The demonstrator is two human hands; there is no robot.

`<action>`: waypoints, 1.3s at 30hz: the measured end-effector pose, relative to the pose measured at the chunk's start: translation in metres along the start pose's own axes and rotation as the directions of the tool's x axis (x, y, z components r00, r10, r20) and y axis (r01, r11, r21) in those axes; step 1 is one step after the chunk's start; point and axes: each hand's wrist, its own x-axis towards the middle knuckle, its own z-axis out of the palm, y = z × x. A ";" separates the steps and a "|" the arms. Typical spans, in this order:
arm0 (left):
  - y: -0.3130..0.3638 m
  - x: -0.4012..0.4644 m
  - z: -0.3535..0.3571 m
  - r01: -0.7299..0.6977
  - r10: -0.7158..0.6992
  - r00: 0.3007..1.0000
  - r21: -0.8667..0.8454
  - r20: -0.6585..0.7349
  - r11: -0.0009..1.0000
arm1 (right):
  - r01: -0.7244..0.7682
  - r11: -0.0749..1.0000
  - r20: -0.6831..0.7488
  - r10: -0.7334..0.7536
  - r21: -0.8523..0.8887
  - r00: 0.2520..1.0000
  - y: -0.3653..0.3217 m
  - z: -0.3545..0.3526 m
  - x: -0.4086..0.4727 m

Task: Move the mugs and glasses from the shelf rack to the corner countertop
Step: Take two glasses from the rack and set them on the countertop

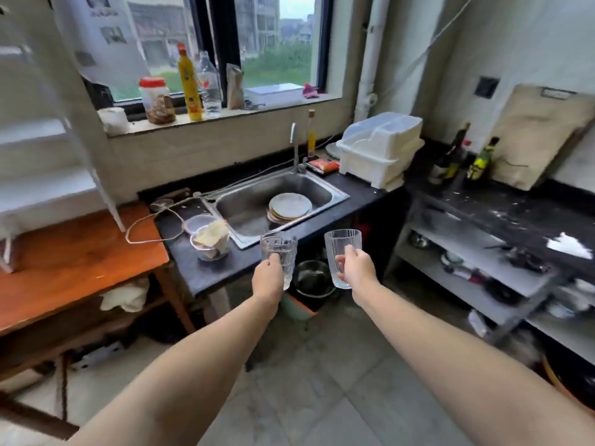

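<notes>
At the far left a white shelf rack (48, 162) stands on an orange wooden table (80, 272); it is blurred, so what it carries cannot be told. On the window sill, a jar with a red lid (156, 99) holds something brown, and beside it stand a yellow bottle (189, 85) and a clear plastic bottle (209, 83). On the dark worktop (206, 268) near the sink, a small clear container (211, 244) holds a crumpled pale cloth or paper. The steel sink (280, 201) contains a stack of plates (289, 207).

The person holds both arms out in front of the sink. The left hand (269, 278) has its grip closed around a patterned glass (279, 252), held upright above the worktop edge. The right hand (355, 268) grasps a ribbed glass (342, 252) with fingers around its lower part; this one is tilted a little and is over the floor. Both glasses look empty and they are near each other but not touching.

Below them, on the floor, a bin (314, 284) has a dark bag inside. To the right, a white covered dish rack (381, 149) stands on the worktop, and in the corner stand dark bottles (463, 156).
</notes>
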 end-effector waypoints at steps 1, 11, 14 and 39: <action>-0.001 -0.009 0.022 0.020 -0.019 0.999 -0.019 0.038 1.000 | -0.014 1.000 -0.044 0.015 0.011 0.999 0.006 -0.024 0.002; 0.008 -0.059 0.209 -0.034 -0.022 0.928 0.142 0.371 0.989 | -0.116 0.979 -0.399 0.174 0.166 0.900 0.050 -0.223 0.020; 0.010 -0.067 0.259 -0.050 -0.028 0.885 0.156 0.464 0.987 | -0.145 0.965 -0.481 0.237 0.220 0.844 0.059 -0.268 0.027; 0.048 -0.178 0.682 -0.251 -0.264 0.327 0.353 0.907 0.902 | -0.067 0.870 -0.784 0.472 0.489 0.404 0.100 -0.606 0.090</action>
